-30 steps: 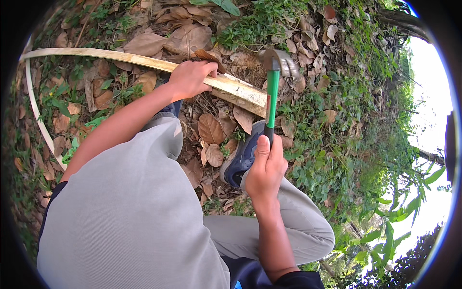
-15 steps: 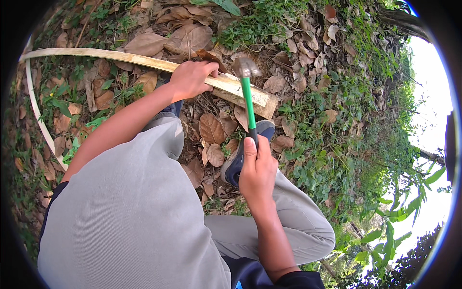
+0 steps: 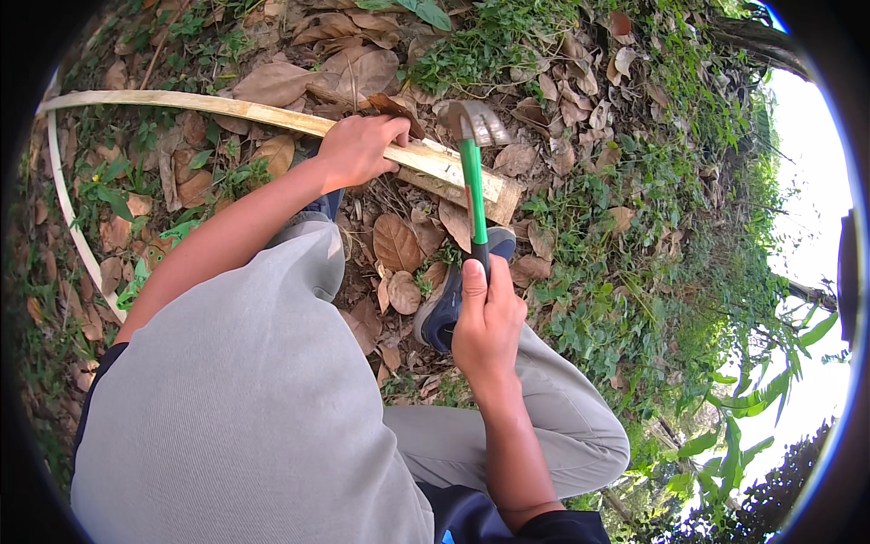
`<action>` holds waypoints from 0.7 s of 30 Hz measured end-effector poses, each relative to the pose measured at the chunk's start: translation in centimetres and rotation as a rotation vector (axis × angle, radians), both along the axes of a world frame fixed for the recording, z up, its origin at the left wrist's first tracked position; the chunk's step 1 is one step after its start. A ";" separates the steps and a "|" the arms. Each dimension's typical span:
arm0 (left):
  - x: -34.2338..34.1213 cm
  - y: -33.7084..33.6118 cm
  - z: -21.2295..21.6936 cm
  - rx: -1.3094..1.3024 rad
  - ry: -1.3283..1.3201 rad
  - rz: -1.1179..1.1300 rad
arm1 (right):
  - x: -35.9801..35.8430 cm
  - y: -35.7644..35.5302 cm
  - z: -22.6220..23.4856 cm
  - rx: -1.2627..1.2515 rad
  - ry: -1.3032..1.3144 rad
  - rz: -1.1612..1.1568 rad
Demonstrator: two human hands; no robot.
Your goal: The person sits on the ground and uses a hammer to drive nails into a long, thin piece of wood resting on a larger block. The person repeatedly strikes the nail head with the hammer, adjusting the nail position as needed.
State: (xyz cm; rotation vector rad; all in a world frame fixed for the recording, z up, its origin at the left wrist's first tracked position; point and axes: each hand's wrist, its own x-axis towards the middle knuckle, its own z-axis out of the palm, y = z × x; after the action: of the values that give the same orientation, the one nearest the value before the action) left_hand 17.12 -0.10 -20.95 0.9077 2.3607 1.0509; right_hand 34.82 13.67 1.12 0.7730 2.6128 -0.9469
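Hammer (image 3: 473,172) and bamboo strip (image 3: 272,116) meet just to the right of the left hand (image 3: 358,150), and the way each is held looks deliberate. The long split bamboo strip lies across the leaf-strewn ground (image 3: 580,181), running from the far left toward the centre, where its cut end rests just above a dark blue shoe (image 3: 453,299). The left hand is clamped over the strip, fingers curled round its far edge and palm pressing down, which I judge is there to pin the piece so it cannot jump or slide. A second, thinner pale strip (image 3: 72,218) curves down the left side, well apart from both hands.

The right hand (image 3: 488,317) is wrapped tight round the lower end of the green handle, thumb laid along it pointing up the shaft, fingers closed together on the grip. Holding so low on the handle would give the most swing. The metal claw head sits over the strip near its cut end, just beside the left hand's knuckles; whether it touches the bamboo I cannot tell.

The left forearm reaches out nearly straight from the grey-clad knee (image 3: 272,381). The right forearm rises from the lower edge, elbow bent, wrist cocked forward toward the strip.
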 end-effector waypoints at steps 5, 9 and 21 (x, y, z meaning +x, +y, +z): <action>0.0 0.1 0.6 -0.011 0.000 0.006 | 1.3 1.2 -1.6 -0.020 0.219 0.009; 0.0 0.2 0.4 -0.030 -0.002 0.000 | 1.6 1.5 -3.4 0.147 -0.326 -0.009; 0.1 0.2 0.2 -0.007 0.010 0.005 | 1.2 1.7 -1.9 0.028 0.099 -0.026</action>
State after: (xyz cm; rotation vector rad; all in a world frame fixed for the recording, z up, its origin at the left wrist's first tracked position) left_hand 17.19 0.07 -20.71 0.9074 2.3747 1.0410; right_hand 35.97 15.39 -0.78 0.7884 2.7125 -0.9816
